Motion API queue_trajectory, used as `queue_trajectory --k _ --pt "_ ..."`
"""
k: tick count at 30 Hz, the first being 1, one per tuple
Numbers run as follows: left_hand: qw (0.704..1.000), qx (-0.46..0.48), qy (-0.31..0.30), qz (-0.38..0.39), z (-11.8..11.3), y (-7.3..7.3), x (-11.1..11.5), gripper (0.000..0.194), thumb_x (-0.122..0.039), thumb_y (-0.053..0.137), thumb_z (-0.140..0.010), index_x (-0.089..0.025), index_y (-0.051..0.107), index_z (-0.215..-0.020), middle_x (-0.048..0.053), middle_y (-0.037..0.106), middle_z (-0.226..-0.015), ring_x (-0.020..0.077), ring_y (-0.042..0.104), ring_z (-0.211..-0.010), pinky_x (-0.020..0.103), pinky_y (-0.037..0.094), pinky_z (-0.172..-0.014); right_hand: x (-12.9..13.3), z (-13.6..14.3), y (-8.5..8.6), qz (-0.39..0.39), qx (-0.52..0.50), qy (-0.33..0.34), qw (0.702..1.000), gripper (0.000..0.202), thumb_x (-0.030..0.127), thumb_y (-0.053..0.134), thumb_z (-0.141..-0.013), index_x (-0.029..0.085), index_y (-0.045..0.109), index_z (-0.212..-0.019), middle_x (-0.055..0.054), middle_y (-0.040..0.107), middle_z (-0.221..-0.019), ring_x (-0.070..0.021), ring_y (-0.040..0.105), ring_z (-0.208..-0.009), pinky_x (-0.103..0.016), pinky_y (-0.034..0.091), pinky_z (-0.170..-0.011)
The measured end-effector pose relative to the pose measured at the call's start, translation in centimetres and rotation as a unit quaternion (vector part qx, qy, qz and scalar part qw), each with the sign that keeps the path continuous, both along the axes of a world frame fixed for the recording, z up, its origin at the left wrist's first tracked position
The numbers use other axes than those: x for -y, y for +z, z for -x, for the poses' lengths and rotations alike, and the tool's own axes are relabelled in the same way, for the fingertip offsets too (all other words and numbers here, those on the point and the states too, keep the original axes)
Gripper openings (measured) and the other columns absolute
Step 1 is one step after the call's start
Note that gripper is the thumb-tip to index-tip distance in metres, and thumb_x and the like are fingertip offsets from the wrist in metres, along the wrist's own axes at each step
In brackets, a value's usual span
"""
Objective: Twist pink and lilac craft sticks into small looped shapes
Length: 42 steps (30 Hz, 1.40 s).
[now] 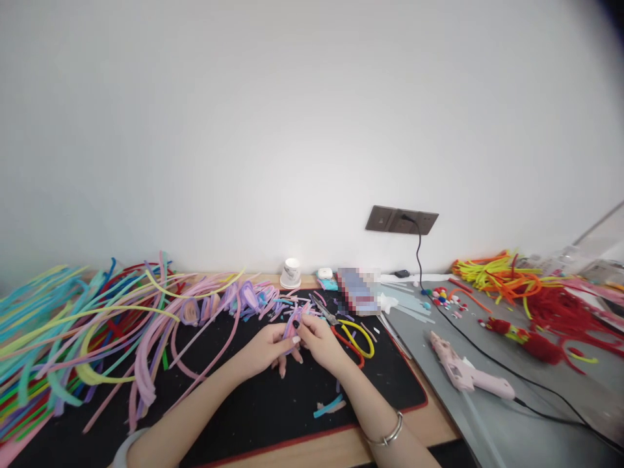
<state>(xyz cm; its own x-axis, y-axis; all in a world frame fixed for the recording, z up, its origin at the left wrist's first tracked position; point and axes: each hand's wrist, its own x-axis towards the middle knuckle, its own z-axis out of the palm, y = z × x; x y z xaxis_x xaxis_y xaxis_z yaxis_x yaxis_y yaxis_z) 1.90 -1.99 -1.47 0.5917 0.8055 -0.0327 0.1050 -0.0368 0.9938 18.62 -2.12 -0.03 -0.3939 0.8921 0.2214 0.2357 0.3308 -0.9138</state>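
head view: both hands met over the middle of the black mat (273,403), forearms coming in from the lower edge. left hand (267,350) curled around a small purple pipe-cleaner piece (291,325), thumb and forefinger closed on its lower part. right hand (322,343) pressed in from the other side, fingertips pinched together on the same piece near its top, bracelet (387,434) on that wrist. piece standing roughly upright between the two grips, long axis running away from the body toward the wall, upper end poking out above the fingers; exact shape too small to tell. held just above the mat, not resting on it. neither hand clearly nearer, since both already touching it; left underneath and cradling, right on top and working the tip.

just beyond the fingers, a litter of purple and pink offcuts (273,305). just right of the right hand, pliers with yellow and red handles (353,338) lying on the mat. far left, a sprawl of long coloured pipe cleaners (73,325). well apart to the right, a pink glue gun (463,372) on a grey sheet, cord trailing up to the wall socket (400,221). small white cup (291,273) by the wall.
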Motion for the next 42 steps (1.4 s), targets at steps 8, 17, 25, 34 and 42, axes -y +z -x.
queue_trajectory --k 8,17,25,34,42 --pt "0.999 -0.013 0.031 -0.026 0.1 0.4 0.1 0.027 -0.041 0.059 -0.079 -0.015 0.054 -0.077 -0.003 0.056 -0.062 0.0065 0.049 -0.039 0.018 0.037 -0.038 -0.1 -0.5 0.0 -0.05 0.077 0.011 0.996 0.029 0.026 0.046 -0.087 0.019 0.035 -0.061 0.005 0.032 -0.058 -0.0096 0.03 -0.055 -0.023 0.025 -0.053" --pt "0.998 0.0 -0.016 0.057 0.0 0.6 0.4 0.029 -0.036 0.066 -0.074 -0.012 0.059 -0.089 0.0 0.064 -0.058 0.0152 0.067 -0.052 0.017 0.041 -0.044 0.3 -0.3 -0.1 -0.03 0.093 0.075 0.992 0.025 0.023 0.043 -0.089 0.017 0.043 -0.065 0.003 0.044 -0.061 -0.0103 0.039 -0.058 -0.023 0.03 -0.056" --pt "0.996 0.017 -0.038 0.079 0.3 0.9 0.6 0.033 -0.042 0.067 -0.075 -0.012 0.059 -0.087 0.001 0.066 -0.062 0.0156 0.069 -0.056 0.016 0.042 -0.046 0.5 -0.6 0.4 0.027 0.036 0.116 0.992 0.033 0.035 0.043 -0.092 0.017 0.046 -0.065 0.004 0.042 -0.059 -0.0095 0.034 -0.054 -0.023 0.029 -0.054" --pt "0.992 -0.026 -0.091 0.087 0.1 1.4 1.4 0.035 -0.046 0.069 -0.072 -0.013 0.058 -0.066 0.002 0.065 -0.061 0.0117 0.062 -0.043 0.018 0.043 -0.044 -0.1 -1.0 0.1 -0.014 0.081 0.098 0.992 0.035 0.035 0.045 -0.09 0.018 0.039 -0.06 0.005 0.034 -0.058 -0.0096 0.032 -0.055 -0.024 0.027 -0.053" --pt "0.988 -0.015 -0.1 0.113 0.1 1.3 1.6 0.041 -0.051 0.066 -0.073 -0.012 0.062 -0.062 0.005 0.069 -0.06 0.0108 0.06 -0.041 0.018 0.039 -0.041 0.1 -0.6 0.1 -0.092 0.16 0.036 0.982 0.034 0.019 0.04 -0.088 0.019 0.028 -0.056 0.005 0.03 -0.053 -0.0096 0.03 -0.051 -0.026 0.023 -0.052"
